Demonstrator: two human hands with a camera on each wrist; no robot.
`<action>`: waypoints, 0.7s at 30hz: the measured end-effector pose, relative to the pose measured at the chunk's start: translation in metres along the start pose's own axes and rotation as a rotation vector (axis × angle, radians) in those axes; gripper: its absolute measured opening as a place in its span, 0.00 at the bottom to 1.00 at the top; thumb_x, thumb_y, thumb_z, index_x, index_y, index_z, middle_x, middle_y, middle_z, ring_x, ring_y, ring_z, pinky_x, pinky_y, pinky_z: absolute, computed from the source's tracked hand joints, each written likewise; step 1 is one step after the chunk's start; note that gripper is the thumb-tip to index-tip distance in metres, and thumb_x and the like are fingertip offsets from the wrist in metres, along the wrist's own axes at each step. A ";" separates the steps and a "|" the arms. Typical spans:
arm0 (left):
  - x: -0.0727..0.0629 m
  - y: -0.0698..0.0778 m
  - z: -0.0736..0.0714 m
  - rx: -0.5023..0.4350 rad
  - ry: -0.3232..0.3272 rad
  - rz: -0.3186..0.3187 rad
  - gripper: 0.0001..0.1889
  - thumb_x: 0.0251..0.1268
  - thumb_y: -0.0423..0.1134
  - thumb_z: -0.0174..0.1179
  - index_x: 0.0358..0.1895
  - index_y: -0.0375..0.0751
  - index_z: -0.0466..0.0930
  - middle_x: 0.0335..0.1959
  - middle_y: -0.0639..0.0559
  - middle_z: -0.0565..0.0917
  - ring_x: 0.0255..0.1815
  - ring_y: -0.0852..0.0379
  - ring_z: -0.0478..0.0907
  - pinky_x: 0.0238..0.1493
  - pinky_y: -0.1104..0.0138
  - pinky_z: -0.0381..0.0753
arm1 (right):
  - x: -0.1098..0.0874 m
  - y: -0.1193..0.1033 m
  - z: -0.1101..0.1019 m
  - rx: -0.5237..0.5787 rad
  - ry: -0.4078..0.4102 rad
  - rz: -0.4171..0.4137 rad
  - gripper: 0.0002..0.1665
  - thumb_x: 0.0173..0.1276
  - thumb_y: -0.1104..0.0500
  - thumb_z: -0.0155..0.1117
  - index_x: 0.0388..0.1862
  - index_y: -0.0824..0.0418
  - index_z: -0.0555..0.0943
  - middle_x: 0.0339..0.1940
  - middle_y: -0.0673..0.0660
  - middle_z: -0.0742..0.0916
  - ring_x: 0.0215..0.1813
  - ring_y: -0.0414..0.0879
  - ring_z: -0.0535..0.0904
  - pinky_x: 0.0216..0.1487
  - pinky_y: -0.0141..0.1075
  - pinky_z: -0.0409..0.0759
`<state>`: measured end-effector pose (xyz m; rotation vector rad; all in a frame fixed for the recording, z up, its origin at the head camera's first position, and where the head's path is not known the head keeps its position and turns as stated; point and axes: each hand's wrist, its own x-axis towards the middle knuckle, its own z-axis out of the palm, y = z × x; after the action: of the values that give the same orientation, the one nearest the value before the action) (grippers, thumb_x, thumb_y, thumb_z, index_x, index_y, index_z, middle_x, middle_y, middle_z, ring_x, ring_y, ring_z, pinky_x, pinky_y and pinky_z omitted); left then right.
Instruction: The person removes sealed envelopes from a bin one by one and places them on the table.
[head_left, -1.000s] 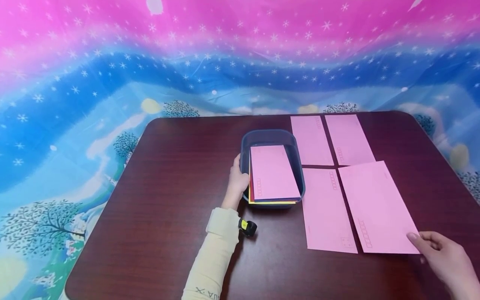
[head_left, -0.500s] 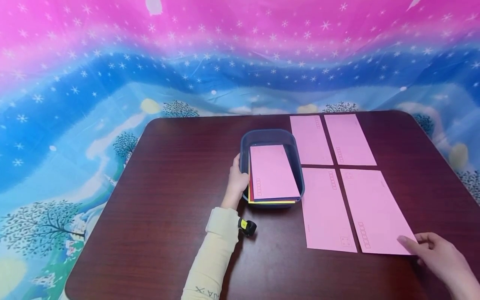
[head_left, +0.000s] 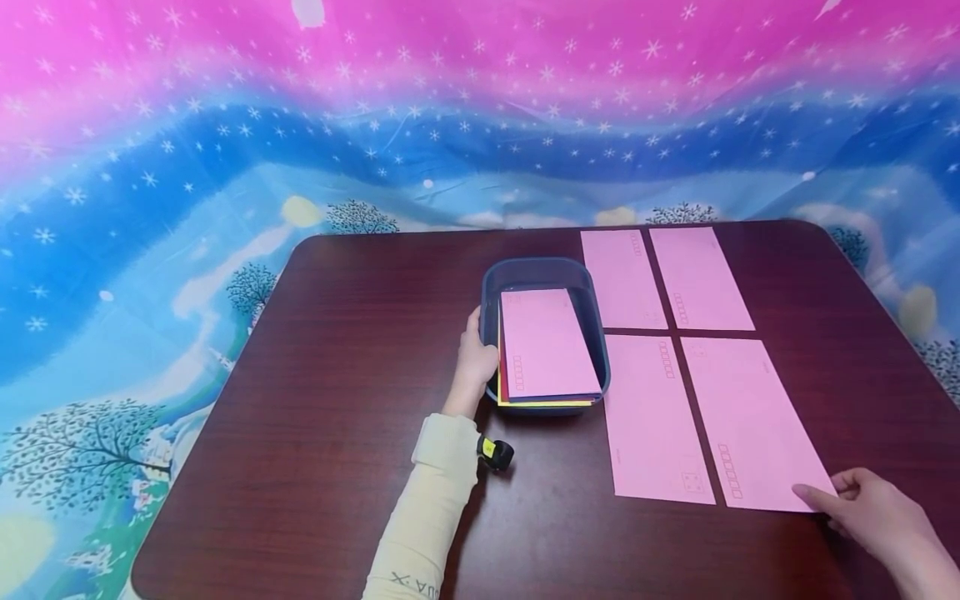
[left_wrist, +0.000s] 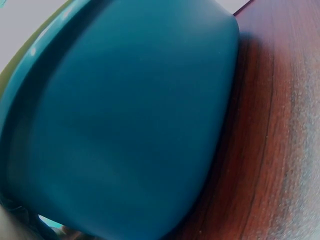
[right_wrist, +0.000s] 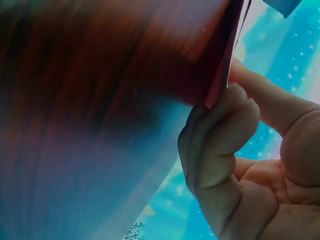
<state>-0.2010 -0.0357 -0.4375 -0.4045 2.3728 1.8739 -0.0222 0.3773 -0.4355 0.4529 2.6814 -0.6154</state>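
Observation:
My left hand (head_left: pixel 476 365) grips the left wall of a dark blue plastic bin (head_left: pixel 546 268), thumb over the rim. A stack of coloured envelopes lies in the bin, with a pink envelope (head_left: pixel 550 342) on top and yellow, red and blue edges below it. The left wrist view is filled by the bin's outer side (left_wrist: pixel 130 115). At the lower right, my right hand (head_left: pixel 873 508) pinches the near right corner of a pink envelope (head_left: pixel 757 417) between thumb and curled fingers. The right wrist view shows that hand (right_wrist: pixel 225 145) with the envelope's edge (right_wrist: pixel 226 75) raised slightly off the table.
Three more pink envelopes lie flat right of the bin: one at the near left (head_left: pixel 656 421), one at the far left (head_left: pixel 622 279) and one at the far right (head_left: pixel 701 279). The brown wooden table (head_left: pixel 337 350) has rounded corners. A patterned cloth (head_left: pixel 450 100) hangs behind.
The right hand has lowered the pink envelope and shifted it slightly nearer; its far edge no longer overlaps the envelope behind. The left hand and bin have stayed in place.

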 end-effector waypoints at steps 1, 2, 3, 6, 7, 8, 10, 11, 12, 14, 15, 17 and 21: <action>0.000 0.000 0.000 0.000 0.001 0.002 0.41 0.53 0.16 0.43 0.73 0.48 0.57 0.64 0.35 0.67 0.61 0.42 0.68 0.66 0.53 0.65 | 0.000 0.000 0.000 -0.003 -0.013 0.009 0.32 0.65 0.40 0.58 0.35 0.73 0.74 0.18 0.45 0.81 0.22 0.36 0.72 0.31 0.33 0.65; 0.000 0.000 0.000 0.000 0.002 0.004 0.41 0.53 0.16 0.43 0.73 0.48 0.57 0.64 0.35 0.68 0.61 0.42 0.68 0.66 0.53 0.65 | 0.000 0.001 0.000 -0.001 -0.025 0.020 0.33 0.66 0.40 0.58 0.36 0.73 0.73 0.18 0.46 0.81 0.22 0.36 0.72 0.31 0.33 0.65; 0.000 0.000 0.000 0.002 0.003 0.004 0.41 0.53 0.16 0.43 0.73 0.48 0.57 0.64 0.35 0.68 0.61 0.42 0.68 0.66 0.53 0.65 | 0.000 0.001 -0.001 0.002 -0.037 0.033 0.34 0.66 0.39 0.57 0.36 0.73 0.73 0.19 0.46 0.81 0.23 0.37 0.73 0.31 0.33 0.65; 0.000 0.000 0.000 0.004 0.004 0.002 0.41 0.53 0.16 0.43 0.73 0.49 0.57 0.64 0.35 0.68 0.61 0.42 0.67 0.66 0.53 0.65 | 0.000 0.001 -0.001 0.007 -0.056 0.064 0.35 0.65 0.38 0.57 0.37 0.73 0.72 0.19 0.47 0.81 0.25 0.39 0.74 0.31 0.33 0.66; 0.000 0.000 0.000 0.005 0.003 0.000 0.41 0.53 0.16 0.43 0.73 0.49 0.57 0.64 0.35 0.67 0.61 0.42 0.67 0.66 0.52 0.65 | 0.000 0.000 -0.001 0.002 -0.055 0.067 0.34 0.65 0.38 0.58 0.36 0.73 0.72 0.18 0.47 0.81 0.25 0.39 0.74 0.31 0.33 0.66; 0.000 0.000 0.000 0.005 0.003 -0.001 0.41 0.53 0.16 0.43 0.73 0.49 0.57 0.64 0.35 0.67 0.61 0.42 0.67 0.66 0.52 0.65 | 0.000 0.000 -0.001 -0.001 -0.054 0.066 0.34 0.65 0.38 0.58 0.35 0.72 0.72 0.18 0.47 0.81 0.25 0.39 0.74 0.31 0.33 0.66; 0.000 0.001 0.000 0.004 0.004 0.000 0.42 0.53 0.16 0.43 0.73 0.49 0.57 0.64 0.35 0.67 0.61 0.42 0.67 0.66 0.52 0.65 | -0.001 -0.001 -0.001 -0.013 -0.045 0.056 0.32 0.65 0.39 0.59 0.33 0.71 0.73 0.17 0.46 0.81 0.23 0.39 0.74 0.30 0.34 0.66; 0.000 0.001 0.000 0.005 0.004 0.000 0.42 0.52 0.15 0.43 0.73 0.49 0.57 0.64 0.34 0.67 0.61 0.42 0.67 0.66 0.52 0.65 | -0.001 -0.001 -0.001 -0.022 -0.041 0.049 0.31 0.65 0.40 0.59 0.32 0.70 0.73 0.17 0.46 0.81 0.23 0.39 0.74 0.31 0.34 0.66; 0.000 0.001 0.000 0.004 0.005 0.000 0.42 0.52 0.15 0.43 0.73 0.49 0.57 0.64 0.34 0.67 0.61 0.42 0.67 0.66 0.52 0.65 | -0.002 -0.002 -0.001 -0.030 -0.038 0.042 0.30 0.65 0.40 0.59 0.31 0.69 0.73 0.16 0.46 0.81 0.23 0.39 0.74 0.31 0.34 0.66; 0.000 0.001 0.000 0.005 0.005 0.000 0.42 0.52 0.15 0.43 0.73 0.49 0.57 0.64 0.34 0.67 0.61 0.42 0.67 0.66 0.52 0.65 | -0.002 -0.004 -0.002 -0.032 -0.039 0.044 0.29 0.65 0.40 0.59 0.31 0.68 0.73 0.16 0.46 0.81 0.23 0.39 0.74 0.31 0.34 0.65; 0.000 0.001 0.000 0.005 0.006 0.001 0.42 0.52 0.15 0.43 0.73 0.49 0.57 0.64 0.35 0.67 0.61 0.42 0.67 0.66 0.52 0.65 | -0.003 -0.004 -0.002 -0.031 -0.046 0.047 0.29 0.65 0.40 0.58 0.31 0.69 0.73 0.16 0.46 0.80 0.23 0.39 0.74 0.31 0.34 0.65; 0.000 0.001 0.000 0.002 0.005 0.001 0.42 0.53 0.15 0.44 0.73 0.49 0.57 0.64 0.35 0.68 0.61 0.42 0.68 0.66 0.52 0.65 | -0.004 -0.005 -0.002 -0.029 -0.054 0.052 0.29 0.65 0.40 0.58 0.31 0.68 0.73 0.16 0.46 0.80 0.23 0.39 0.74 0.31 0.34 0.65; 0.000 0.000 0.001 0.003 0.005 -0.008 0.41 0.54 0.16 0.44 0.73 0.50 0.57 0.65 0.37 0.67 0.62 0.42 0.68 0.66 0.52 0.65 | -0.003 -0.004 -0.002 -0.026 -0.044 0.049 0.30 0.65 0.40 0.59 0.32 0.69 0.74 0.16 0.46 0.80 0.23 0.39 0.74 0.31 0.34 0.65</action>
<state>-0.2014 -0.0352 -0.4378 -0.4181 2.3727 1.8681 -0.0217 0.3742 -0.4315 0.4908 2.6258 -0.5694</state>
